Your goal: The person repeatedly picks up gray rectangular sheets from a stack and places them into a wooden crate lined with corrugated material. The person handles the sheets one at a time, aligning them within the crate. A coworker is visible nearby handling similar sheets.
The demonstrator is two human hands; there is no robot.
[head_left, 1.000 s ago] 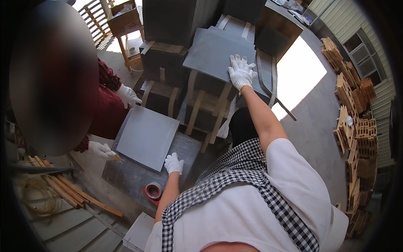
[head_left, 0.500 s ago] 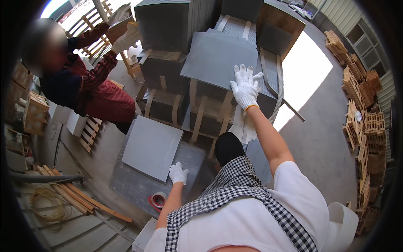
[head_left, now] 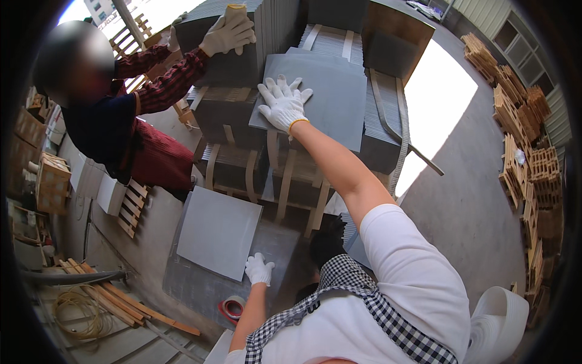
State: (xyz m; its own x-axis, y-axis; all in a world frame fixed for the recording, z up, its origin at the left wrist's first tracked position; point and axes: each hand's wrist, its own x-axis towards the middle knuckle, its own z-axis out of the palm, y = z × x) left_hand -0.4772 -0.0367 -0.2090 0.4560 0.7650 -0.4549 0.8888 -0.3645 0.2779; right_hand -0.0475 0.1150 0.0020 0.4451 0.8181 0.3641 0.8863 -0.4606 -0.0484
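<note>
My right hand (head_left: 284,104), in a white knit glove, lies flat with spread fingers on the left part of a large grey square sheet (head_left: 330,91). That sheet sits on top of a strapped stack. Lower down, my left hand (head_left: 259,269), gloved too, rests at the right edge of a lighter grey square sheet (head_left: 218,233), fingers apart. The lighter sheet lies on a dark scuffed tabletop (head_left: 194,282). Beside my left wrist is a tape roll with a red dispenser (head_left: 231,308).
At the left a co-worker's gloved hand (head_left: 229,35) touches a tall dark stack (head_left: 221,67). Wooden strips (head_left: 121,300) and a coil of cord (head_left: 82,312) lie lower left. Pallets (head_left: 512,115) line the right wall. A white strap roll (head_left: 500,318) stands lower right.
My right hand has slid left across the top sheet, from its right edge. My left hand stays by the lighter sheet. The co-worker's hands have moved right onto the tall stack.
</note>
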